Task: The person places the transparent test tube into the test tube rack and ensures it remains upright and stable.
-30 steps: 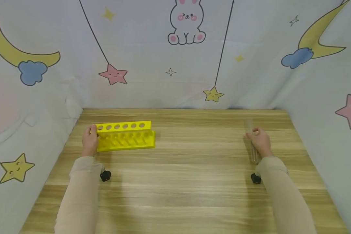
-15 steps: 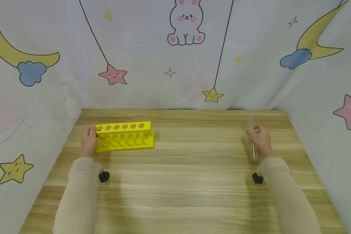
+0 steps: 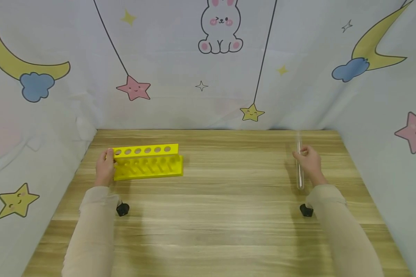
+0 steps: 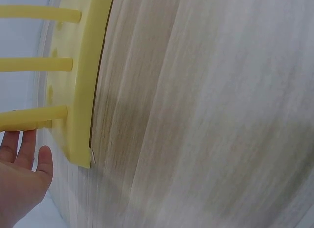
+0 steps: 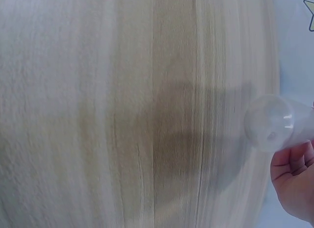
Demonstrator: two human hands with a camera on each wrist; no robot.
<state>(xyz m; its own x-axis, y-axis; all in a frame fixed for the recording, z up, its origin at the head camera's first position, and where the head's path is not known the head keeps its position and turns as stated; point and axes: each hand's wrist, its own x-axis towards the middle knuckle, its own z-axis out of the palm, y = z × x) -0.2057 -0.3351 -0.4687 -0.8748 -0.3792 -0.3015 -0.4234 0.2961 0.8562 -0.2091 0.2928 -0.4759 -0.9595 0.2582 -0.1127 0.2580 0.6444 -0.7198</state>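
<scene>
With our left hand (image 3: 105,169) we grip one end of a yellow rack (image 3: 147,163) near the far left corner of the tabletop (image 3: 208,215); our right hand (image 3: 310,163) pinches a clear tube (image 3: 300,176) near the far right corner.

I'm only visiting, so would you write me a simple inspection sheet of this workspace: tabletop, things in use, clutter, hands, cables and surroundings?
Surface: light wood-grain tabletop, with shadows under the forearms.
Things in use: bright yellow rack with six round holes along its top and no tube in them; slim clear tube, apart from the rack.
Clutter: nothing seen.
Left hand: holds the rack's left end.
Right hand: pinches the tube.
Cables: nothing seen; small black device beside each cream sleeve cuff.
Surroundings: white fabric behind and at both sides, printed with stars, moons, clouds and a rabbit.
</scene>
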